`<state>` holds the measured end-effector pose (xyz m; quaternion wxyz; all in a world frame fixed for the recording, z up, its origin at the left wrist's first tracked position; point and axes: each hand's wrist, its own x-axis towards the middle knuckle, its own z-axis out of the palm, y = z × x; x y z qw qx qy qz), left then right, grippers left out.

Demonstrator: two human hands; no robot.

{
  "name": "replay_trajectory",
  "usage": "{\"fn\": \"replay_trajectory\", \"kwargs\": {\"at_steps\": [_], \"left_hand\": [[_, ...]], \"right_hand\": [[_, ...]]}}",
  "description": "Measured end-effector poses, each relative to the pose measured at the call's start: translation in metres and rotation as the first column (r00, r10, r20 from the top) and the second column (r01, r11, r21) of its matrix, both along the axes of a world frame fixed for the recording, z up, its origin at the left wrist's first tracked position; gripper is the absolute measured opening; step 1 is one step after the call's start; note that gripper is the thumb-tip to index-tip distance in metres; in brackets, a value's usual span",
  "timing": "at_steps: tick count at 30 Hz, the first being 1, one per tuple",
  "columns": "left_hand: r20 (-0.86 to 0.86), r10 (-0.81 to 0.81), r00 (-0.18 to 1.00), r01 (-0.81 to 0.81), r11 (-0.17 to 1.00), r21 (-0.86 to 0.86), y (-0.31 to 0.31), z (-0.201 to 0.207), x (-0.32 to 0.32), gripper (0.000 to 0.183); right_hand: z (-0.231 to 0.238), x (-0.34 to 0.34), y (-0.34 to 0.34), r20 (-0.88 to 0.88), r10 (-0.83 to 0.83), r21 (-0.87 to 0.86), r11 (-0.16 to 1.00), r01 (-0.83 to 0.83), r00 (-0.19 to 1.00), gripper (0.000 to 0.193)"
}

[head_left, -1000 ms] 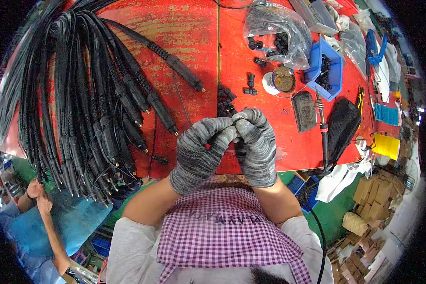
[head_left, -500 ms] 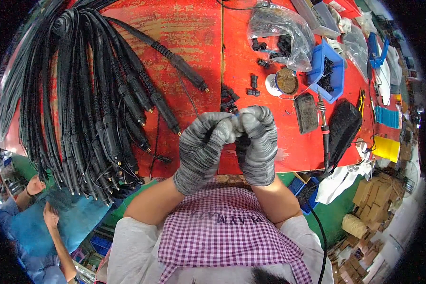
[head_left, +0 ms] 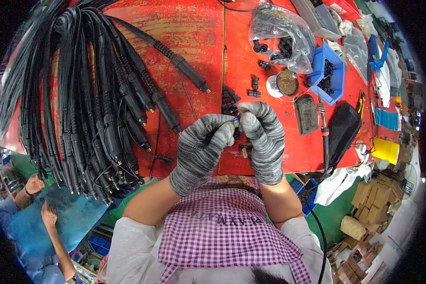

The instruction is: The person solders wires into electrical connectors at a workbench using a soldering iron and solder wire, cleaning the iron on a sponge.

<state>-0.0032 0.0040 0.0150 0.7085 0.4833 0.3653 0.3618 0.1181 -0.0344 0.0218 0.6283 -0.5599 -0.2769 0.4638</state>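
Both hands, in grey striped knit gloves [head_left: 189, 163], meet over the near part of the red bench [head_left: 184, 28], close in front of a purple check apron [head_left: 222, 236]. L hand [head_left: 201, 149] has its grip pinched on a small blue piece [head_left: 236, 120], thumb vs. index; most of the piece is hidden by the gloves. R hand [head_left: 265, 142] is just beside it, fingertips near the same piece; can't tell if its grip holds anything. Just beyond, a cluster of blk connectors [head_left: 229, 97] lies on the bench. L side: big bundle of blk cables [head_left: 78, 104] w/ metal-tipped ends, some past the near edge. R side: clear plastic bag [head_left: 302, 35] w/ blk parts, blue bin [head_left: 338, 73] w/ small blk bits, grey block [head_left: 306, 115], & a red/blk-handled tool [head_left: 325, 135] next to a blk pouch [head_left: 344, 128]. Lower L, a co-worker's bare hand [head_left: 48, 215] is by a blue sheet [head_left: 64, 225].
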Motion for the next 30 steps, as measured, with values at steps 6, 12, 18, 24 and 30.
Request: {"fn": "replay_trajectory", "kwargs": {"at_steps": [6,12,18,24,30], "left_hand": [[0.019,0.045,0.999,-0.045,0.999,-0.006,0.0,0.001,0.002,0.014],[-0.19,-0.017,0.982,0.052,0.983,0.179,0.001,-0.004,-0.001,0.013],[-0.361,0.07,0.93,0.132,0.853,0.505,0.0,-0.008,-0.001,0.013],[-0.409,0.141,0.902,0.203,0.697,0.688,0.003,-0.005,0.0,0.01],[-0.461,0.071,0.884,0.294,0.683,0.668,0.006,-0.002,0.0,0.01]], "right_hand": [[-0.009,0.002,-0.004,0.07,-0.023,-0.049,0.998,0.026,0.997,0.008],[-0.012,0.02,-0.007,0.163,-0.037,0.068,0.997,0.026,0.986,0.019],[0.012,0.03,-0.002,0.837,0.088,0.035,0.977,-0.212,0.54,0.026],[-0.001,0.026,-0.004,0.768,0.06,0.053,0.986,-0.157,0.637,0.02],[0.0,0.024,-0.01,0.747,0.062,-0.001,0.996,-0.092,0.662,0.019]]}}
